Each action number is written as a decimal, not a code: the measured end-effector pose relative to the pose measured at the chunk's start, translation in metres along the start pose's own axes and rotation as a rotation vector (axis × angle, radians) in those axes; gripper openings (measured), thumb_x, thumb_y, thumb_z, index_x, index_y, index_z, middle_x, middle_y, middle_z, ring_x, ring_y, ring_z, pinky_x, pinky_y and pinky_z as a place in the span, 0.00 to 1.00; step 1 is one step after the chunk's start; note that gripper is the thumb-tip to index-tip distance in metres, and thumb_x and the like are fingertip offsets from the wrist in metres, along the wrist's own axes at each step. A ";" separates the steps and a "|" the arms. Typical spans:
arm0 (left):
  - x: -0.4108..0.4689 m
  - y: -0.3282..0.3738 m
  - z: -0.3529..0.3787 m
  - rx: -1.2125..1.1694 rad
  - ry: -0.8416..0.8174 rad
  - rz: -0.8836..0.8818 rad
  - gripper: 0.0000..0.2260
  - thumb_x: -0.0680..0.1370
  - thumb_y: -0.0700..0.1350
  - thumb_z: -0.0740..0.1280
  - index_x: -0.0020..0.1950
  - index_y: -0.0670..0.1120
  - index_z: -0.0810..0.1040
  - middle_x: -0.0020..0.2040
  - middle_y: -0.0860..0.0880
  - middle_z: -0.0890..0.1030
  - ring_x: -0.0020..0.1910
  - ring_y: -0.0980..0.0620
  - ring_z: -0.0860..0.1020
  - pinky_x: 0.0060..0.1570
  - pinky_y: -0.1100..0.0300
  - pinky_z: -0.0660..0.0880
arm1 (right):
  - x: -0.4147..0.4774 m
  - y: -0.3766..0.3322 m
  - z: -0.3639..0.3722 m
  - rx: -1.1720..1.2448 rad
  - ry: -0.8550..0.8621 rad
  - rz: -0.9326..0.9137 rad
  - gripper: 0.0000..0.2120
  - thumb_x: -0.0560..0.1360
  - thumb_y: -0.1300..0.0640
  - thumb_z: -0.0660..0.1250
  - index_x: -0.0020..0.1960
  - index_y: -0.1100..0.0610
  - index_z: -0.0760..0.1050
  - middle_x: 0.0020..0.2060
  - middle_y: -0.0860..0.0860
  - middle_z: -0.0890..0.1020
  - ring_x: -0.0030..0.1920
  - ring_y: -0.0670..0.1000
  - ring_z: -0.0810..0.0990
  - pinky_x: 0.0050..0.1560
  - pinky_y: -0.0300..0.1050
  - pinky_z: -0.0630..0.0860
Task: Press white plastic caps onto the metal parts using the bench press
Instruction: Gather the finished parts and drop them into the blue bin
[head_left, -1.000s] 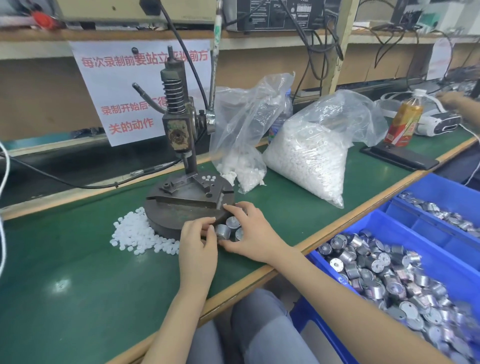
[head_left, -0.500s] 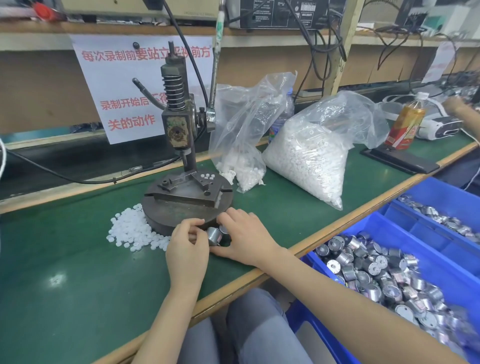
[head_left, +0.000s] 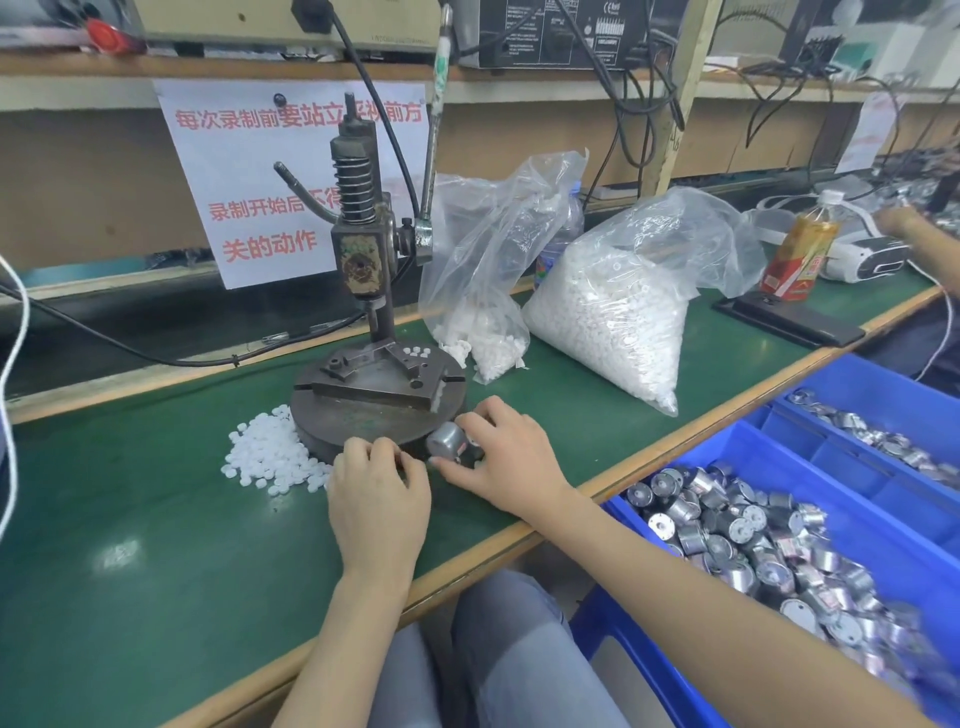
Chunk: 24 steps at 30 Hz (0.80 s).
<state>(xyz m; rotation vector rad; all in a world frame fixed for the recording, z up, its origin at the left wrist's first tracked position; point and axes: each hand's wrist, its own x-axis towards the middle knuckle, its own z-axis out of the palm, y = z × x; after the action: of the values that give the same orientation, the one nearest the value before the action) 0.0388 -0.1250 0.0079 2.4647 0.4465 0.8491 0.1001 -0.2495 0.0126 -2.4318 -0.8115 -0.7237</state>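
Both bare forearms reach forward; left hand (head_left: 379, 499) curls knuckles-up, right hand (head_left: 511, 457) pinches a small silver metal cylinder (head_left: 447, 440).

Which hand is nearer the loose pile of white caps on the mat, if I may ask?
Left: the left hand sits beside the pile; the right hand lies farther right.
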 end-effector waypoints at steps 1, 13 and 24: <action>-0.001 0.000 0.000 0.040 -0.051 -0.036 0.06 0.74 0.39 0.64 0.40 0.38 0.77 0.41 0.41 0.73 0.41 0.40 0.72 0.38 0.51 0.67 | -0.003 0.002 -0.003 0.014 0.017 0.023 0.17 0.66 0.47 0.75 0.40 0.61 0.78 0.36 0.56 0.76 0.34 0.56 0.76 0.33 0.45 0.72; -0.003 0.000 0.010 0.091 -0.187 0.140 0.12 0.75 0.49 0.66 0.37 0.41 0.73 0.40 0.48 0.66 0.36 0.47 0.67 0.33 0.57 0.62 | -0.065 0.100 -0.081 0.041 0.392 0.539 0.11 0.69 0.47 0.71 0.40 0.52 0.73 0.41 0.47 0.72 0.37 0.44 0.72 0.38 0.42 0.67; -0.001 -0.005 0.017 -0.302 -0.328 0.213 0.17 0.68 0.45 0.75 0.54 0.44 0.77 0.51 0.52 0.71 0.48 0.53 0.74 0.50 0.64 0.67 | -0.159 0.223 -0.093 -0.208 0.113 0.996 0.13 0.70 0.39 0.64 0.40 0.48 0.70 0.45 0.51 0.73 0.42 0.54 0.72 0.45 0.50 0.70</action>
<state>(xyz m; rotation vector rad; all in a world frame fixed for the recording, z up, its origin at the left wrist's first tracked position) 0.0483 -0.1272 -0.0066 2.3298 -0.0595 0.5280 0.1051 -0.5255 -0.0731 -2.5023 0.5516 -0.5280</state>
